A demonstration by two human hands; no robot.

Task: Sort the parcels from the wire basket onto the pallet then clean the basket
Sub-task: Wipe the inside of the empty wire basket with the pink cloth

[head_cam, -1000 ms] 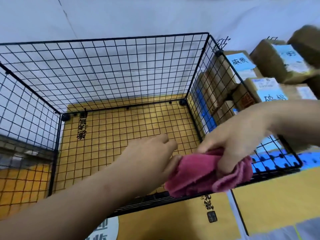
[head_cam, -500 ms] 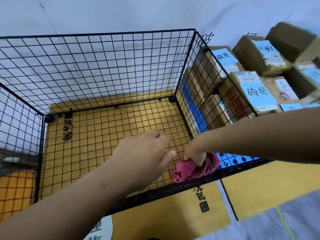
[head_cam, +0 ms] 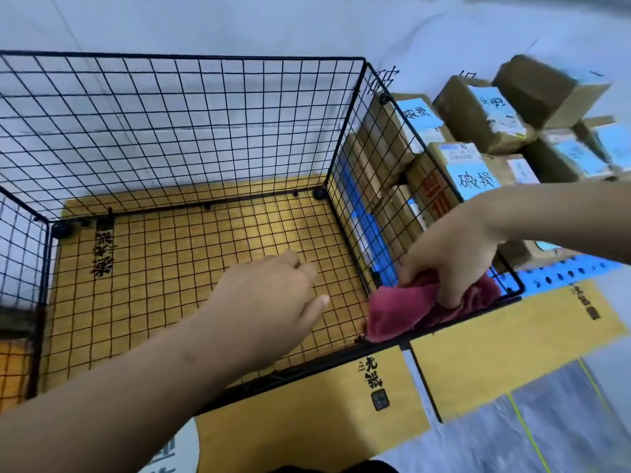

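Red cloth (head_cam: 403, 312) lies bunched in the near right corner of the basket (head_cam: 191, 59), lower right of the frame, gripped under the curled fingers of the right hand (head_cam: 450, 257). A second ago the left hand (head_cam: 269, 298) touched it too. Now it hovers apart over the mesh floor, fingers loosely curled, holding nothing. With the parcels (head_cam: 471, 172) stacked on the blue pallet (head_cam: 563, 274) at upper right, sorting looks done and wiping has begun.

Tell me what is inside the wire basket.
Only a red cloth, gripped by the right hand, at its near right corner. The left hand covers part of the mesh floor.
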